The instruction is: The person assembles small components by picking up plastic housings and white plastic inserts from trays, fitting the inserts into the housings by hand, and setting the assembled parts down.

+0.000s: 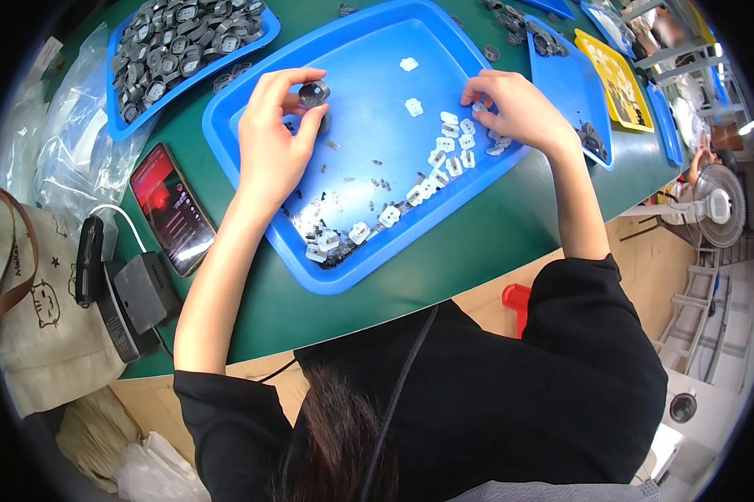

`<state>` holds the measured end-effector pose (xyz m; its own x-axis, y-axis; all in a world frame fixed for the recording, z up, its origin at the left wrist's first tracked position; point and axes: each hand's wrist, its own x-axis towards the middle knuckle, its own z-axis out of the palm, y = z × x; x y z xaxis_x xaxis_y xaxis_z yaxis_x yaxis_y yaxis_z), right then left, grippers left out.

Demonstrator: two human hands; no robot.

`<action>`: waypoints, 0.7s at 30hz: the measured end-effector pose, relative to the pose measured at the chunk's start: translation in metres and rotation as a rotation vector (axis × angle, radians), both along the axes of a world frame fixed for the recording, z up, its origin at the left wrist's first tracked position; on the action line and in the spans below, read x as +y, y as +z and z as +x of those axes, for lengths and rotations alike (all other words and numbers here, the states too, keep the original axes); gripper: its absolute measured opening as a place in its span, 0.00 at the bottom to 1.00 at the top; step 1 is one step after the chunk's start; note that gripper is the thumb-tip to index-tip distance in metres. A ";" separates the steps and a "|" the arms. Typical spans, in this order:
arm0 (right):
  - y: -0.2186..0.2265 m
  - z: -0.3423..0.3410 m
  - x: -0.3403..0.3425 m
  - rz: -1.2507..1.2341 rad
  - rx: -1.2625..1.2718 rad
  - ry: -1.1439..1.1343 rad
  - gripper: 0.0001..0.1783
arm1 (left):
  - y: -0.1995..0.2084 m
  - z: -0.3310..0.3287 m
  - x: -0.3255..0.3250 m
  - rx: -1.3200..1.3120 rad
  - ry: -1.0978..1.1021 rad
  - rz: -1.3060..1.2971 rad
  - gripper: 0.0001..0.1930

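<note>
Over the left side of a blue tray (343,279), my left hand (272,138) pinches a round dark grey plastic part (314,93) between thumb and fingers. Another dark part lies partly hidden beneath that hand. At the tray's right side, my right hand (515,109) has its fingertips closed on a small white plastic piece (478,107). Several similar white plastic pieces (445,144) lie in a band along the tray's near right side, some under my right hand. Tiny black bits (333,258) are scattered in the near left corner.
A blue tray heaped with dark grey parts (172,58) stands far left. Nearer are a lit phone (173,209), a black power adapter (147,291) and a canvas bag (55,309). Right are another blue tray (569,92) and a yellow tray (615,84). A fan (718,205) stands beyond.
</note>
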<state>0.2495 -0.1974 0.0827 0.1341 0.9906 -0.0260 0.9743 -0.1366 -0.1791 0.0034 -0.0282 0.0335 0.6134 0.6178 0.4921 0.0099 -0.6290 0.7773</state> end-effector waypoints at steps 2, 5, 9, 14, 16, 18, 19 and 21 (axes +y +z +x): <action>0.011 -0.008 0.007 0.073 -0.011 0.012 0.12 | 0.005 -0.001 -0.004 0.016 -0.022 -0.138 0.16; 0.022 -0.025 0.037 0.283 0.134 0.136 0.11 | 0.000 -0.002 -0.001 0.016 0.003 -0.036 0.17; 0.030 -0.064 0.085 0.377 0.584 0.311 0.10 | -0.003 -0.003 0.002 -0.020 0.076 -0.009 0.18; 0.008 -0.084 0.126 0.467 0.756 0.320 0.10 | -0.002 0.001 0.004 -0.114 0.123 -0.083 0.16; -0.001 -0.084 0.131 0.389 0.929 0.219 0.11 | -0.003 -0.001 0.007 -0.127 0.135 -0.130 0.16; -0.009 -0.082 0.131 0.383 0.980 0.230 0.13 | -0.004 -0.001 0.009 -0.159 0.121 -0.231 0.15; -0.012 -0.082 0.130 0.417 0.957 0.229 0.12 | -0.003 -0.002 0.009 -0.157 0.126 -0.233 0.15; -0.015 -0.079 0.130 0.449 0.935 0.228 0.11 | 0.001 -0.004 0.008 -0.091 0.080 -0.354 0.17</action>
<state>0.1702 -0.0672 0.0676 0.0593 0.9343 0.3516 0.4172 0.2968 -0.8590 -0.0008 -0.0198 0.0350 0.5200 0.8034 0.2900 -0.0309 -0.3216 0.9464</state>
